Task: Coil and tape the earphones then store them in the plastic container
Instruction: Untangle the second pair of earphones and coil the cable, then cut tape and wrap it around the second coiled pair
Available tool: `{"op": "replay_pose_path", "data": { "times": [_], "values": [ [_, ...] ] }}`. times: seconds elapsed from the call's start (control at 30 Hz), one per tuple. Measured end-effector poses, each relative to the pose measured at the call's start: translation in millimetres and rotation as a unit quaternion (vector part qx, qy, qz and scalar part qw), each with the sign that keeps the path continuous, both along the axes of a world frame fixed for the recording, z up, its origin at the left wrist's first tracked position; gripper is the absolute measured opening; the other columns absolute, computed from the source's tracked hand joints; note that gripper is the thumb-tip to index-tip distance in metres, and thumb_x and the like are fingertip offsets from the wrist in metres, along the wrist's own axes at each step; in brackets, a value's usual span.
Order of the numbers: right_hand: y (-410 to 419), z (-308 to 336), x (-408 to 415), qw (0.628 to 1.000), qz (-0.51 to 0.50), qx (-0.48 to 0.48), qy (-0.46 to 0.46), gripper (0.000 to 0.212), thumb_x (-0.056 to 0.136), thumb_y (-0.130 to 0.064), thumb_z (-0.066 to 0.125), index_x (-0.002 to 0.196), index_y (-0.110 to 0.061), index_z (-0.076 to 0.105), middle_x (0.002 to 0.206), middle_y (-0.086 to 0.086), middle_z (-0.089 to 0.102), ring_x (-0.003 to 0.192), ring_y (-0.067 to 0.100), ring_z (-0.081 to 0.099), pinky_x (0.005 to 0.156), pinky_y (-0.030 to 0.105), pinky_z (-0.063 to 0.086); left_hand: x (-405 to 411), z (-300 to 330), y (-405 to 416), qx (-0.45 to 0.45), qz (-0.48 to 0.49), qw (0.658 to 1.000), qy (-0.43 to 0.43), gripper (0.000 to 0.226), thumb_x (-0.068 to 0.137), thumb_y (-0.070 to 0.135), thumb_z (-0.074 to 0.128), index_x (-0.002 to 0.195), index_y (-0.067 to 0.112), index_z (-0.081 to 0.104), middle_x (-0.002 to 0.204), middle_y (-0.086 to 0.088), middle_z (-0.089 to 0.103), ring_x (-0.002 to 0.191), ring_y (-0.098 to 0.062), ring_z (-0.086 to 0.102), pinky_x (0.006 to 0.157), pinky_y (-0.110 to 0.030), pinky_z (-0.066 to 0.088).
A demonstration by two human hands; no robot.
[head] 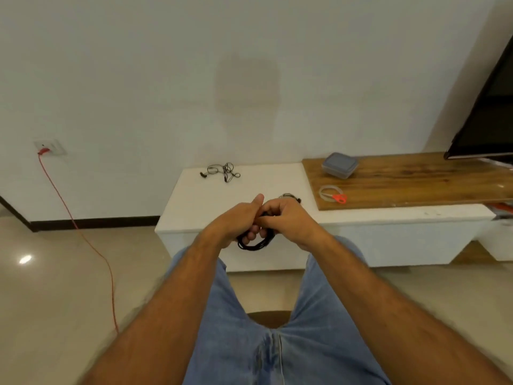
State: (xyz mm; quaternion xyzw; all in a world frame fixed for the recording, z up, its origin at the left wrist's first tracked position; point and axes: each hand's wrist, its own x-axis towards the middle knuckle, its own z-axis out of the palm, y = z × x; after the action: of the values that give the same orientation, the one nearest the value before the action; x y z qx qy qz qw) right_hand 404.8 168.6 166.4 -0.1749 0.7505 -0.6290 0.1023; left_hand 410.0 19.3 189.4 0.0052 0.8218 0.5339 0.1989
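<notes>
a red cable (83,234) trails over the floor; loose earphones (222,171) lie on the white bench (194,207); left hand (238,218) and right hand (286,218) both grip a black coil (254,245), seemingly earphones; the lidded plastic container (340,165) sits on the wooden top (416,179), beyond the tape roll (327,193) and red scissors (340,198).

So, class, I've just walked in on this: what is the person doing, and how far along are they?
A seated person holds a black coiled earphone cable between the left hand and right hand, in front of a low white bench. Another earphone set lies tangled on the bench. The tape roll and red-handled scissors rest untouched on the wooden board, near the closed plastic container.
</notes>
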Motion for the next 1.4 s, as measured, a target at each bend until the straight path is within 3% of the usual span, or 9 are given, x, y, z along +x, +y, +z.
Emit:
{"op": "replay_pose_path", "data": {
  "times": [0.23, 0.33, 0.47, 0.73, 0.93, 1.1, 1.2, 1.4],
  "values": [
    [-13.2, -57.8, -57.5, 0.996, -0.047, -0.018, -0.070, 0.005, 0.085, 0.007, 0.065, 0.088, 0.007, 0.069, 0.062, 0.006, 0.067, 0.052, 0.012, 0.062, 0.053, 0.018, 0.049, -55.3, -53.2, -18.4, 0.045, 0.011, 0.999, -0.020, 0.042, 0.106, 0.029, 0.032, 0.091, 0.005, 0.063, 0.070, -0.008, 0.064, 0.058, -0.015, 0.056, 0.060, -0.027, 0.051],
    [-17.1, -75.9, -83.6, 0.994, -0.070, -0.008, -0.081, 0.012, 0.086, 0.006, 0.066, 0.096, 0.011, 0.068, 0.069, 0.014, 0.066, 0.054, 0.013, 0.062, 0.054, 0.020, 0.051, -79.7, -73.5, -28.8, 0.033, 0.025, 0.999, -0.014, 0.039, 0.106, 0.026, 0.035, 0.097, 0.004, 0.067, 0.080, -0.008, 0.072, 0.066, -0.011, 0.066, 0.068, -0.027, 0.054],
    [-20.6, -89.1, -127.4, 0.990, -0.092, -0.012, -0.102, 0.006, 0.086, 0.003, 0.067, 0.091, 0.001, 0.070, 0.072, 0.016, 0.064, 0.055, 0.016, 0.065, 0.058, 0.028, 0.056, -115.9, -98.4, -45.6, 0.077, 0.088, 0.993, -0.023, 0.031, 0.103, 0.026, 0.044, 0.109, 0.007, 0.067, 0.093, -0.010, 0.073, 0.087, -0.018, 0.070, 0.084, -0.035, 0.057],
    [-35.9, -131.4, -221.2, 0.980, -0.147, -0.022, -0.135, 0.007, 0.087, 0.004, 0.065, 0.090, 0.000, 0.069, 0.071, 0.015, 0.063, 0.054, 0.019, 0.065, 0.060, 0.035, 0.058, -192.0, -153.4, -61.7, 0.133, 0.167, 0.976, -0.040, 0.019, 0.092, 0.018, 0.065, 0.108, 0.007, 0.065, 0.093, -0.011, 0.071, 0.089, -0.018, 0.069, 0.080, -0.035, 0.059],
    [-48.4, -176.4, -272.5, 0.972, -0.161, -0.022, -0.172, 0.009, 0.086, 0.003, 0.067, 0.086, -0.005, 0.071, 0.068, 0.010, 0.065, 0.056, 0.021, 0.065, 0.065, 0.042, 0.058, -245.2, -193.3, -64.3, 0.019, 0.195, 0.981, 0.012, 0.027, 0.083, 0.011, 0.073, 0.109, 0.017, 0.067, 0.096, -0.005, 0.069, 0.078, -0.018, 0.072, 0.068, -0.030, 0.061],
    [-58.4, -205.9, -296.2, 0.973, -0.167, 0.003, -0.162, 0.012, 0.087, 0.001, 0.068, 0.083, -0.010, 0.071, 0.069, 0.007, 0.065, 0.055, 0.016, 0.066, 0.061, 0.034, 0.057, -273.9, -218.6, -67.2, -0.099, 0.204, 0.973, 0.048, 0.023, 0.083, 0.014, 0.070, 0.105, 0.018, 0.073, 0.082, 0.008, 0.070, 0.069, -0.010, 0.068, 0.069, -0.030, 0.060],
    [-62.7, -216.4, -305.1, 0.974, -0.172, 0.027, -0.147, 0.012, 0.086, -0.003, 0.069, 0.081, -0.014, 0.071, 0.069, 0.004, 0.067, 0.059, 0.017, 0.067, 0.065, 0.039, 0.058, -282.8, -227.0, -68.2, -0.160, 0.200, 0.964, 0.069, 0.022, 0.083, 0.016, 0.069, 0.105, 0.020, 0.074, 0.089, 0.008, 0.071, 0.075, -0.003, 0.063, 0.070, -0.014, 0.049],
    [-68.4, -221.5, -308.5, 0.967, -0.160, 0.196, -0.028, 0.009, 0.089, -0.019, 0.066, 0.093, -0.020, 0.074, 0.083, -0.010, 0.070, 0.082, 0.012, 0.065, 0.077, 0.032, 0.054, -292.2, -230.6, -67.6, -0.202, 0.207, 0.953, 0.087, 0.023, 0.086, 0.017, 0.067, 0.107, 0.019, 0.075, 0.099, 0.006, 0.074, 0.077, -0.002, 0.060, 0.062, -0.002, 0.036]
  ]
}}
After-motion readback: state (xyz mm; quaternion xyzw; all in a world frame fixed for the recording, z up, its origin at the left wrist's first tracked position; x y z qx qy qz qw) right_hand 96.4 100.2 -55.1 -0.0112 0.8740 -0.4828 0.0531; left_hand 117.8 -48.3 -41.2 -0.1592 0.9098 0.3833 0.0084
